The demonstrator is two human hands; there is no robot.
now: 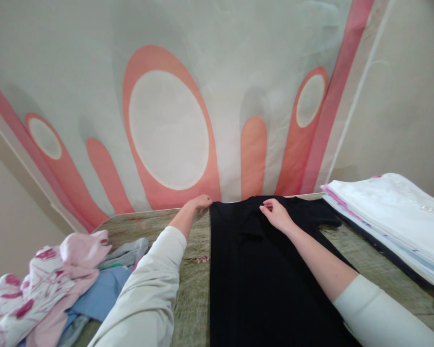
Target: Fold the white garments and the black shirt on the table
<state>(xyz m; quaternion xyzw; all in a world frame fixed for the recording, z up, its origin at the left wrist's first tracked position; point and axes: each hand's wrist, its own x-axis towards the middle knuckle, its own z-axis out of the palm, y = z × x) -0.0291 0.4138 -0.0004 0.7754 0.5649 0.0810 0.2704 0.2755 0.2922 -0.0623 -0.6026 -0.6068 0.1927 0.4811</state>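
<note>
This is an indoor place where clothes are handled, though whether a home or a shop cannot be told. A wood-patterned desk (193, 294) carries a loose pile of garments (83, 289), a black shirt (249, 289) spread flat and a stack of folded clothes (398, 207); a coral-patterned backdrop (231, 62) rises behind, between plain walls (401, 115).

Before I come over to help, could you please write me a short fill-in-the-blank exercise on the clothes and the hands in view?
1. The left hand is at the top edge of the short-sleeved cloth shirt, coloured ____.
2. The neat stack of folded clothes lies toward the picture's ____ edge.
3. The loose heap of crumpled, multicoloured clothes lies toward its ____ edge.
4. The stack's topmost garment is mostly ____.

Missing words: black; right; left; white.
</note>
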